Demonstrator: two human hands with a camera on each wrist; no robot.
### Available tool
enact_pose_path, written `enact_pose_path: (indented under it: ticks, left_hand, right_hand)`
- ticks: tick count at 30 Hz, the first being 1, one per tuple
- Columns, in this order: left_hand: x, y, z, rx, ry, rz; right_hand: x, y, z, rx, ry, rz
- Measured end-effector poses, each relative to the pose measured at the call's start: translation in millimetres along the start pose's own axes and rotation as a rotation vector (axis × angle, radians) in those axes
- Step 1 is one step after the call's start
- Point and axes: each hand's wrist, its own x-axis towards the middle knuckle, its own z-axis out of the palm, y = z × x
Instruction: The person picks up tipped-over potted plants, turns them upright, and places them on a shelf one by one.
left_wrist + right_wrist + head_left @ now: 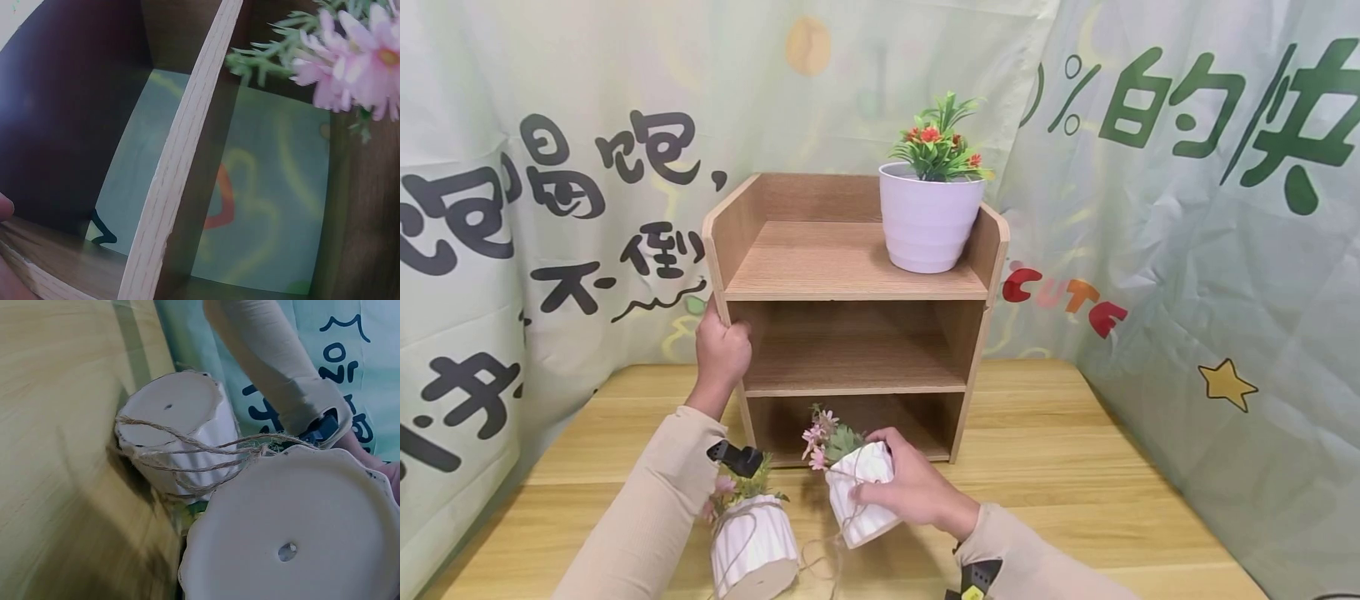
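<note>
A small wooden shelf unit (820, 258) stands on the table. My left hand (722, 354) grips its left side panel, the thumb on the front edge. In front of the bottom compartment, my right hand (917, 487) holds a white flowerpot (872, 462) with pink flowers, tilted so the flowers point toward the shelf. Its round base (287, 506) with a small hole fills much of the right wrist view. A second white flowerpot (756, 542) lies tipped on the table to the left, its flowers partly behind my left wrist. Twine (206, 450) stretches between the two pots.
On the top board, at the right, stands a larger white pot (931, 221) with red flowers and green leaves. Printed curtains (1187, 250) surround the wooden table (1037, 467) at the back and sides.
</note>
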Motion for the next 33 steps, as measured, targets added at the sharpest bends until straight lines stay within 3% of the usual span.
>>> enact_pose_path:
  ticks: [9, 33]
  left_hand:
    - [-1.0, 0.3, 1.0, -0.006, -0.004, 0.0]
    - [-0.9, -1.5, 0.4, 0.006, 0.006, 0.006]
  right_hand:
    - [-1, -12, -9, 0.016, 0.043, -0.045]
    - [-2, -40, -25, 0.074, 0.061, -0.131]
